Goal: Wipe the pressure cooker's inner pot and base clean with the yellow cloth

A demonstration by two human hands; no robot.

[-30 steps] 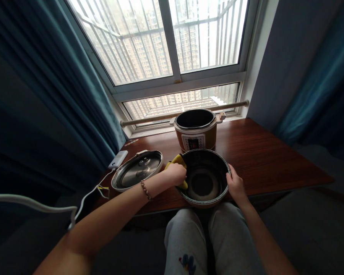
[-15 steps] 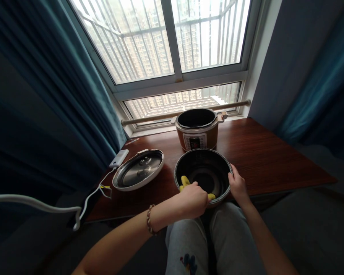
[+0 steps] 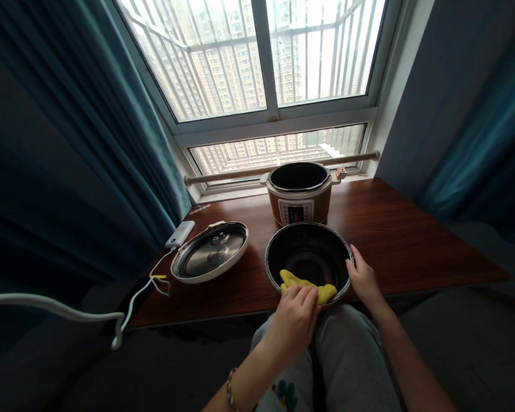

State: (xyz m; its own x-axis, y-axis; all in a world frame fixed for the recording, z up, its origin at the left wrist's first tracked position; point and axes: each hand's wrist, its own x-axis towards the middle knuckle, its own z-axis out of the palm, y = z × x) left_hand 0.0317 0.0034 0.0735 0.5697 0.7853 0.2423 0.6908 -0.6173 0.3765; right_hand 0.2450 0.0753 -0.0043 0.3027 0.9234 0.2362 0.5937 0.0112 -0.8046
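Note:
A dark inner pot [image 3: 302, 252] leans at the table's front edge by my knees, its mouth tilted toward me. My left hand [image 3: 298, 309] grips a yellow cloth [image 3: 304, 283] against the pot's near rim, with part of the cloth inside. On the right side, my right hand [image 3: 364, 277] clasps the pot's rim, thumb and fingers on either side of the wall. Just behind the pot stands the brown and white cooker body [image 3: 300, 197], uncovered, with a control panel in front. Its round lid [image 3: 210, 252] lies to the left, inner metal side up.
A white device [image 3: 180, 233] with a white cable [image 3: 51, 303] sits at the left end of the wooden table [image 3: 395, 234]. A rail [image 3: 227, 173] runs along the barred window. Blue curtains [image 3: 124, 126] hang at both sides.
My left hand has drawn back toward me to the pot's near rim, and more of the yellow cloth shows. My right hand keeps its hold on the rim.

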